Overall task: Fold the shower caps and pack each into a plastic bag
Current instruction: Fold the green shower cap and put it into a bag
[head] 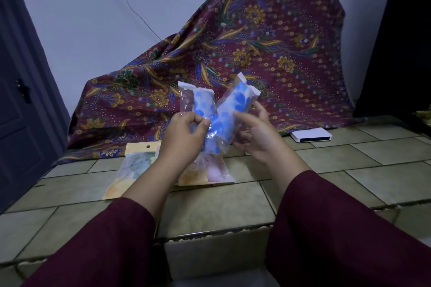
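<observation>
I hold a clear plastic bag with a folded blue-and-white flowered shower cap inside it, raised above the tiled floor. The packed bag is bent into a V shape. My left hand pinches its left lower part between thumb and fingers. My right hand grips its right side, fingers curled round the plastic. Two packed bags lie on the floor below: one with a greenish and orange cap, one with a pink and orange cap.
A maroon batik cloth drapes over something bulky against the wall behind. A flat white box lies on the tiles at the right. A dark door stands at the left. A step edge runs below my arms.
</observation>
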